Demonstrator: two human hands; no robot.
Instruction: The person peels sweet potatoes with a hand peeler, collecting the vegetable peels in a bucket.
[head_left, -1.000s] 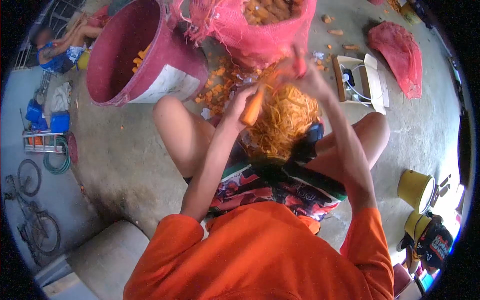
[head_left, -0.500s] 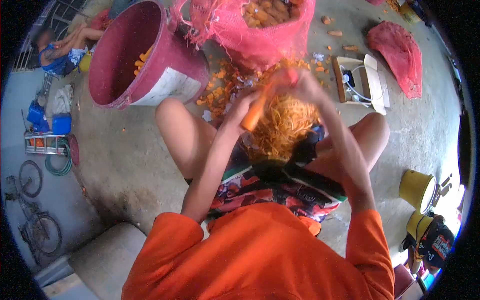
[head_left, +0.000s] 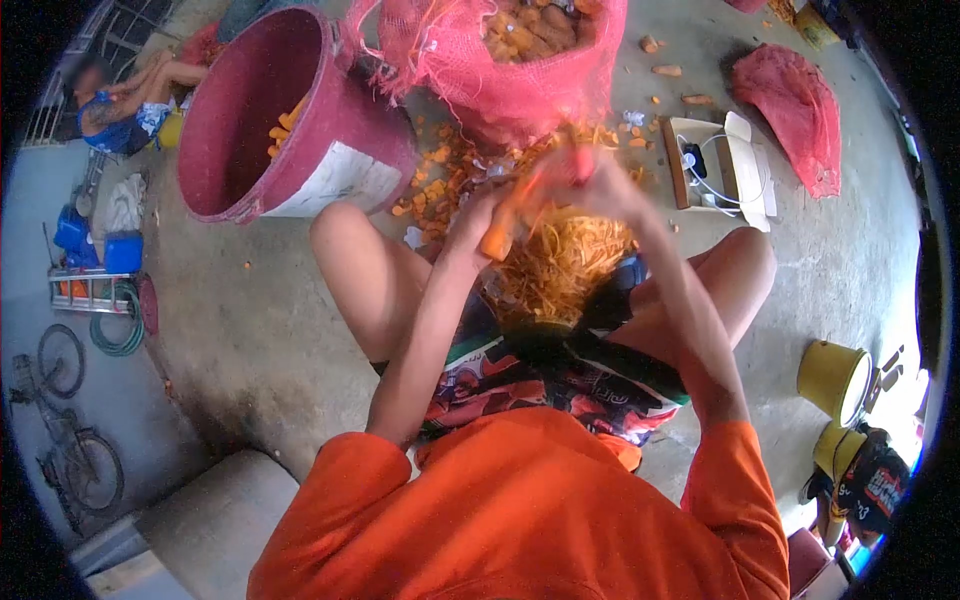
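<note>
An orange carrot [head_left: 496, 243] with its skin off at the near end is gripped in my left hand [head_left: 474, 222], pointing forward and right. My right hand [head_left: 608, 188], smeared by motion, is closed on a red peeler [head_left: 580, 163] at the carrot's far end. The peeler's blade is too blurred to see. Below both hands, between my knees, lies a heap of carrot peelings [head_left: 570, 262]. Straight ahead stands a pink mesh sack [head_left: 520, 105] with unpeeled carrots [head_left: 535, 35] in its open top.
A large maroon bucket [head_left: 355, 120] at front left has peeled carrots inside. Carrot scraps [head_left: 425, 185] litter the floor beside it. An open cardboard box [head_left: 740, 165] and a red mesh bag [head_left: 795, 110] lie at front right. Yellow buckets [head_left: 832, 380] stand right; another person [head_left: 125, 110] sits far left.
My left hand and the carrot have shifted slightly left. The right hand and peeler have stayed near the carrot's far end, still blurred. The view has moved a little.
</note>
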